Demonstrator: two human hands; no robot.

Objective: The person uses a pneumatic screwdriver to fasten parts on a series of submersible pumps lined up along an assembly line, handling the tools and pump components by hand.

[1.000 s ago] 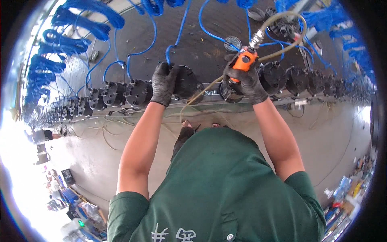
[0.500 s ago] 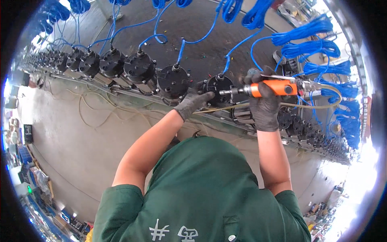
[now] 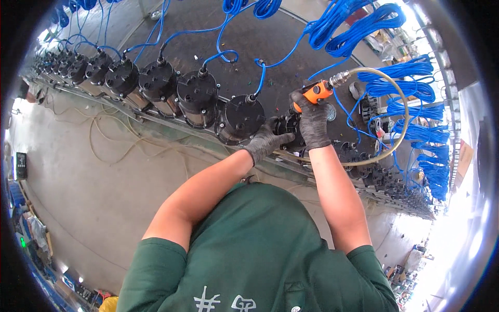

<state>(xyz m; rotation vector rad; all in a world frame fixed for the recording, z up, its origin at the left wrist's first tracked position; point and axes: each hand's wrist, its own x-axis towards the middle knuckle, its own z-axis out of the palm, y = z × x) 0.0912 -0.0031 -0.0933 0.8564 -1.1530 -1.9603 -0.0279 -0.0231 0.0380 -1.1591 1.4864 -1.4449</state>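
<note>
The right hand [image 3: 314, 120] wraps its fingers around an orange tool [image 3: 318, 93]; the left hand [image 3: 265, 140] touches a black-topped cylinder [image 3: 289, 126], its grip unclear.

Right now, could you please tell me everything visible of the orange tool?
The orange tool has a hard-looking housing with a dark spot, and a silvery, metal-looking connector at its upper-right end, joined to a beige hose. The gloved right hand grips it, tilted, near black-capped units. Its lower end is hidden, so contact there is unclear.
</note>
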